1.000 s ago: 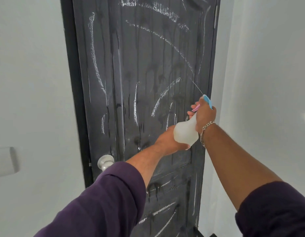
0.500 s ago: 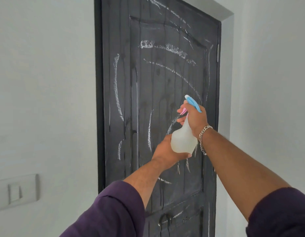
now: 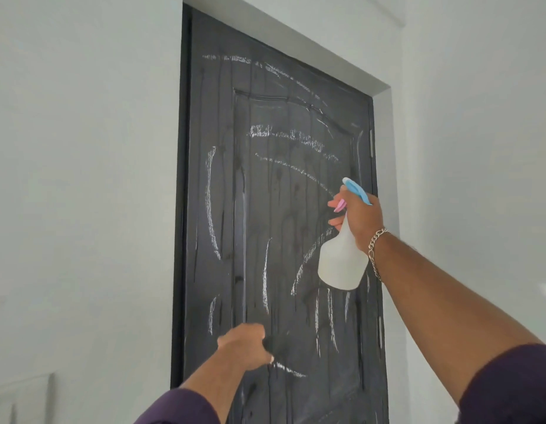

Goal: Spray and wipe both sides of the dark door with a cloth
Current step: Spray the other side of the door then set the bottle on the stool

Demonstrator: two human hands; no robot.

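Observation:
The dark door [image 3: 281, 194] fills the middle of the head view, shut in its frame. It is wet with drip streaks and marked with white chalky arcs. My right hand [image 3: 362, 220] grips the neck of a white spray bottle [image 3: 340, 264] with a blue head and pink trigger, fingers on the trigger and the nozzle aimed at the upper right panel. My left hand [image 3: 242, 344] is lower on the door, blurred. Its fingers curl round what looks like a dark cloth [image 3: 269, 344] held against the panel.
White walls flank the door on both sides. A pale switch plate [image 3: 21, 399] sits on the left wall at the bottom edge of view. Hinges [image 3: 371, 142] run down the door's right edge, close to the bottle.
The view has tilted up to the door's top. My right hand has lifted the bottle higher. My left hand has left the bottle's base and dropped down to the left on the door.

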